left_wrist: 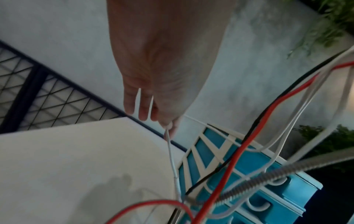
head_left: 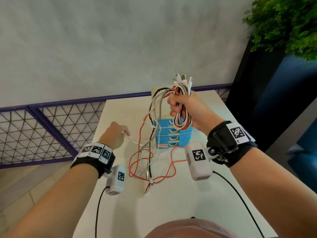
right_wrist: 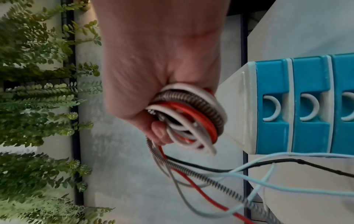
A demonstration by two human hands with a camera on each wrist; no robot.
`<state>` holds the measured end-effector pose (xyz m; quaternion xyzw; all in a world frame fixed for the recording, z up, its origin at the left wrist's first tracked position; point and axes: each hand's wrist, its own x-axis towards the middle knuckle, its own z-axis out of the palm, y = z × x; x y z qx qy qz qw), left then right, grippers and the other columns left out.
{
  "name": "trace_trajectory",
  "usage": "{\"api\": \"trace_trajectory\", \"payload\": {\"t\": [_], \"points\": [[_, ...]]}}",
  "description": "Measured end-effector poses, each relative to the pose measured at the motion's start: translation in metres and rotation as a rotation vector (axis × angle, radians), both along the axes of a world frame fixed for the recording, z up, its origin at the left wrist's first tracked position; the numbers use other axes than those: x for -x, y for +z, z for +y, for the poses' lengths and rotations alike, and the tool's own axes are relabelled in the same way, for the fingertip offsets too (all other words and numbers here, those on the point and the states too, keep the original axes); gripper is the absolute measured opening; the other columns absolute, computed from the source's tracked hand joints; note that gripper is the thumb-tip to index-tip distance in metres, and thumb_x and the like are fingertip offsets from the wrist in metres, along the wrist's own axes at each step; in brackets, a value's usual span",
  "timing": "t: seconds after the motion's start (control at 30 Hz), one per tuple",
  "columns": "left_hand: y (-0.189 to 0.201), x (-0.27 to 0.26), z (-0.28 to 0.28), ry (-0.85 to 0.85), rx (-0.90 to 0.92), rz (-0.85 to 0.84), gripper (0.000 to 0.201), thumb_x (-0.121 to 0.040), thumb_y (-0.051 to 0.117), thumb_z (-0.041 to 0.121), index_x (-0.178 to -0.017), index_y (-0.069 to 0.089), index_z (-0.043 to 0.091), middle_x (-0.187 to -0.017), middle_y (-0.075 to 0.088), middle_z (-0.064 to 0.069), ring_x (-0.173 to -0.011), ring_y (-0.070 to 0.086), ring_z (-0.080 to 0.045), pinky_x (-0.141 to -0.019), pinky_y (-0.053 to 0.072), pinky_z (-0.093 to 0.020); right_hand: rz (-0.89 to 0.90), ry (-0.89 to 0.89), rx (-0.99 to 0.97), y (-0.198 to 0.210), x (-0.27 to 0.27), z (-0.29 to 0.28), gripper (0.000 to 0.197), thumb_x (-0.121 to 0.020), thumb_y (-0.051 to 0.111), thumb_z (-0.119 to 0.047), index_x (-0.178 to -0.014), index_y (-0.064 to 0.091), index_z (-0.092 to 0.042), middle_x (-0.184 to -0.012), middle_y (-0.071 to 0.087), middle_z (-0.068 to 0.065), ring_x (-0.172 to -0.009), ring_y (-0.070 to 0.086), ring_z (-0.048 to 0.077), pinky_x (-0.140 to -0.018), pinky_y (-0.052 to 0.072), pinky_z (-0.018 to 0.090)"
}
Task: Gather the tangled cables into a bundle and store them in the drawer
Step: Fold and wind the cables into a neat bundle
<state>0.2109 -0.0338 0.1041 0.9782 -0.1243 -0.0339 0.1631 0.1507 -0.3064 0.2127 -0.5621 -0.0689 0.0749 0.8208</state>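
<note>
Cable gathering in progress over a white table (head_left: 171,203). The right hand (head_left: 185,107) is raised above the blue drawer unit (head_left: 173,134), its fingers curled tightly round a bundle of looped cables (head_left: 181,121); the plugs (head_left: 182,79) stand up together above the fist, probably so that the loops stay even. From this fist the loose lengths, a red cable (head_left: 137,162), a black cable (head_left: 151,152), a coiled metal-sheathed cable (left_wrist: 268,174) and several white ones, hang down across the drawer fronts to the tabletop, where they lie crossed over one another. The left hand (head_left: 116,136) is held lower and to the side, thumb and forefinger pinching one thin white cable (head_left: 134,141), apparently drawing it out of the tangle so that it can be wound on next; its other fingers (left_wrist: 142,106) hang straight. All drawers appear closed, so storing is judged not yet begun. Which white strand joins which plug cannot be traced; the right fingertips are mostly hidden behind the loops, and both wrist views are blurred at the edges
</note>
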Motion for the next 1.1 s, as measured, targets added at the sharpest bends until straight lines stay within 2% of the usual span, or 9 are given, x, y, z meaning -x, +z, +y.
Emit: {"api": "trace_trajectory", "payload": {"t": [0.1,0.17,0.27,0.37,0.5,0.57,0.7,0.9,1.1], "points": [[-0.013,0.011,-0.020,0.127,0.094,0.298,0.019,-0.092,0.051,0.024,-0.099,0.062,0.011,-0.102,0.066,-0.012,-0.088,0.063,-0.027,-0.072,0.046,-0.030,-0.007,0.113,-0.058,0.002,0.005,0.003,0.019,-0.097,0.046,-0.001,-0.083,0.046,-0.015,-0.065,0.045,0.002,-0.046,0.040,0.008,-0.048,0.040,0.022],[-0.009,0.024,-0.033,0.242,0.217,0.624,0.058,-0.076,0.061,0.051,-0.110,0.051,0.005,-0.093,0.068,-0.009,-0.079,0.063,-0.021,-0.073,0.048,-0.032,-0.015,0.197,-0.078,0.003,0.009,0.006,0.017,-0.095,0.048,-0.003,-0.082,0.045,-0.014,-0.065,0.045,0.002,-0.045,0.040,0.007,-0.049,0.041,0.022],[0.001,0.037,-0.042,0.185,0.244,0.810,0.072,-0.043,0.064,0.065,-0.094,0.056,0.016,-0.092,0.073,-0.005,-0.089,0.065,-0.020,-0.091,0.048,-0.036,-0.032,0.300,-0.078,0.007,0.014,0.009,0.014,-0.091,0.049,-0.005,-0.080,0.044,-0.012,-0.064,0.046,0.001,-0.045,0.040,0.006,-0.049,0.041,0.022],[0.011,0.048,-0.049,0.028,0.067,0.772,0.052,-0.070,0.062,0.043,-0.110,0.057,0.010,-0.112,0.063,-0.010,-0.096,0.060,-0.021,-0.081,0.047,-0.026,-0.050,0.358,-0.052,0.012,0.019,0.009,0.016,-0.090,0.049,-0.005,-0.076,0.044,-0.011,-0.062,0.045,0.000,-0.045,0.039,0.005,-0.049,0.040,0.021],[-0.010,0.032,-0.044,0.251,0.325,0.714,0.025,-0.084,0.060,0.009,-0.109,0.059,0.011,-0.077,0.064,-0.005,-0.067,0.063,-0.016,-0.062,0.047,-0.019,-0.054,0.383,-0.054,0.015,0.022,0.003,0.018,-0.091,0.047,-0.006,-0.074,0.045,-0.011,-0.058,0.046,-0.003,-0.044,0.040,0.004,-0.049,0.040,0.020],[-0.017,0.020,-0.031,0.407,0.528,0.632,0.023,-0.084,0.060,0.005,-0.106,0.066,0.009,-0.080,0.066,-0.010,-0.067,0.062,-0.020,-0.076,0.046,-0.029,-0.033,0.338,-0.061,0.013,0.021,-0.003,0.017,-0.091,0.048,-0.005,-0.076,0.045,-0.011,-0.060,0.046,-0.002,-0.044,0.040,0.004,-0.049,0.041,0.020],[0.005,0.006,-0.012,0.416,0.854,0.337,0.021,-0.090,0.053,-0.003,-0.108,0.062,-0.001,-0.083,0.060,-0.015,-0.057,0.062,-0.016,-0.061,0.051,-0.026,0.014,0.172,0.095,0.002,0.013,-0.011,0.019,-0.096,0.048,-0.003,-0.080,0.046,-0.013,-0.063,0.047,0.000,-0.046,0.040,0.006,-0.049,0.041,0.022],[0.051,-0.001,-0.016,0.258,0.728,-0.124,0.022,-0.094,0.046,0.007,-0.102,0.062,0.020,-0.093,0.058,-0.007,-0.062,0.060,-0.010,-0.055,0.048,-0.022,0.115,0.032,0.285,-0.009,0.006,-0.008,0.018,-0.096,0.052,-0.005,-0.080,0.051,-0.013,-0.066,0.053,0.002,-0.050,0.042,0.011,-0.051,0.045,0.025],[0.067,0.015,-0.024,0.164,0.612,0.276,0.020,-0.095,0.048,0.007,-0.100,0.067,0.012,-0.084,0.064,-0.007,-0.059,0.055,-0.015,-0.053,0.048,-0.023,0.166,-0.016,0.444,-0.009,0.001,-0.009,0.011,-0.092,0.053,-0.005,-0.084,0.058,-0.008,-0.070,0.051,0.009,-0.050,0.045,0.014,-0.057,0.046,0.030]]}}
